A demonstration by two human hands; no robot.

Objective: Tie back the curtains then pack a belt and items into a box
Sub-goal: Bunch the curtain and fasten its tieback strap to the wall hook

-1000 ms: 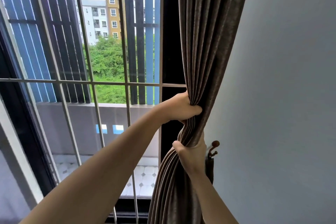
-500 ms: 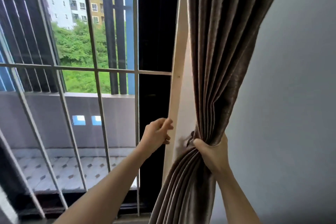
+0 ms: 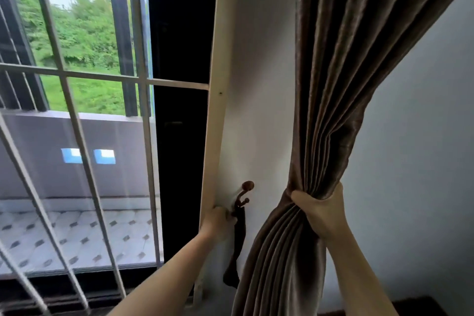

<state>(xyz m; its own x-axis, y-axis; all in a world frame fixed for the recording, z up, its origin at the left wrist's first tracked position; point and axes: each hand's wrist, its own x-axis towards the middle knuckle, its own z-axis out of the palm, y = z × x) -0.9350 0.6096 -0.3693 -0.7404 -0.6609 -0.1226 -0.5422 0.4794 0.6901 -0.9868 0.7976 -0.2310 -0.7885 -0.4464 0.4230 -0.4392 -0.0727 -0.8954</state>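
A brown pleated curtain [image 3: 333, 72] hangs at the right, bunched into a narrow waist. My right hand [image 3: 320, 210] is shut around that bunch and holds it away from the wall. On the white wall strip a brown hook [image 3: 245, 194] sticks out, and a dark tieback strap [image 3: 237, 246] hangs down from it. My left hand [image 3: 218, 222] is at the base of the hook, touching the top of the strap; its fingers are curled there, but whether they grip the strap is hidden.
A cream window frame [image 3: 214, 110] runs vertically just left of the hook. White window bars [image 3: 102, 77] cover the glass at left, with a balcony and greenery outside. A pale wall [image 3: 423, 136] fills the right side.
My left hand let go of the curtain and moved down to the hook and strap. My right hand pulled the bunched curtain to the right, uncovering the wall strip and hook.
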